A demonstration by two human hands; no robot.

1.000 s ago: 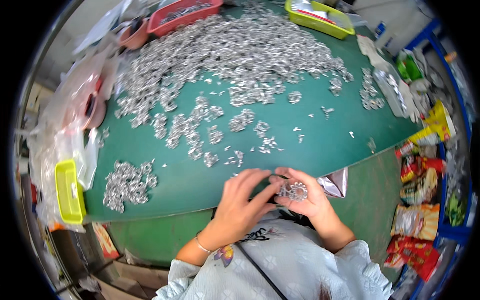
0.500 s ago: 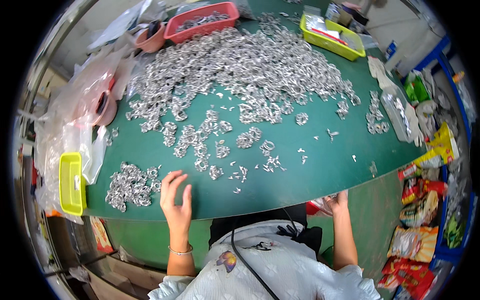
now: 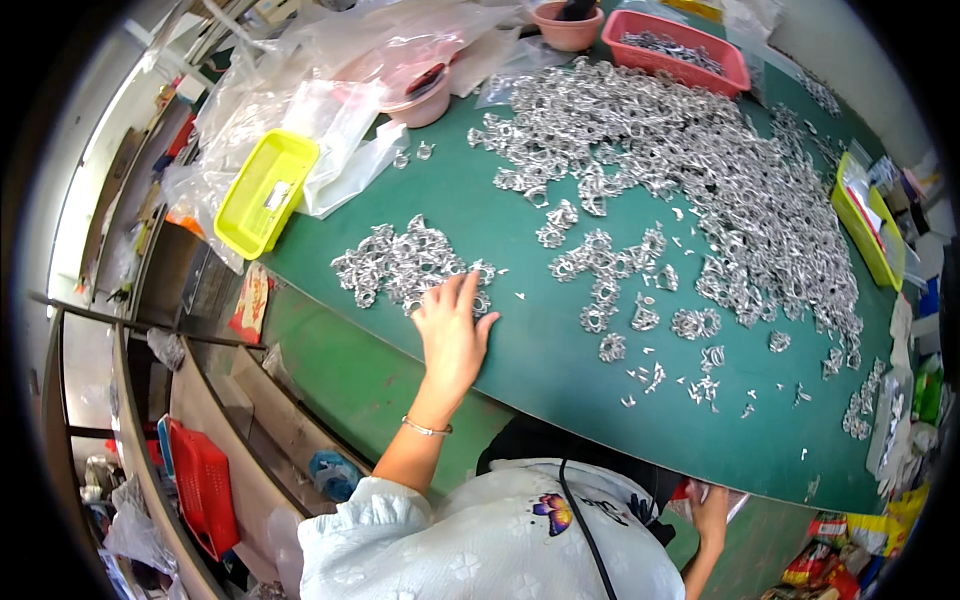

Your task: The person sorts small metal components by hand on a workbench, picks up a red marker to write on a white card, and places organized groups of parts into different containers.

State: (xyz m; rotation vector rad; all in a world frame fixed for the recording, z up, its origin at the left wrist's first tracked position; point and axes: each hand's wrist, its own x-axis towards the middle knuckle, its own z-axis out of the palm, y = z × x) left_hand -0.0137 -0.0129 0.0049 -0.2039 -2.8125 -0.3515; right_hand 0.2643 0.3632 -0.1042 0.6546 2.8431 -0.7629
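My left hand point(image 3: 455, 328) reaches over the table with its fingers stretched out and apart. Its fingertips rest at the near edge of a small heap of silvery metal ring-shaped parts point(image 3: 395, 262), and it holds nothing. At the table's front edge, to the right, my right hand point(image 3: 710, 510) is low down with its fingers curled. A red and clear thing point(image 3: 684, 496) shows beside it; the table edge partly hides what the fingers hold. Small clusters of the same parts point(image 3: 604, 290) and loose bits point(image 3: 704, 390) lie to the right of my left hand.
A large heap of metal parts point(image 3: 690, 150) covers the far side of the green table point(image 3: 540, 420). Around it stand a pink basin point(image 3: 745, 72) and yellow-green trays point(image 3: 250, 235). Plastic bags point(image 3: 330, 110) lie at the far left, and a red basket point(image 3: 195, 490) sits below left.
My view has turned left, so the table's contents sit farther right in the picture. My left hand has moved from beside the small heap onto its near edge. My right hand stays at the table edge.
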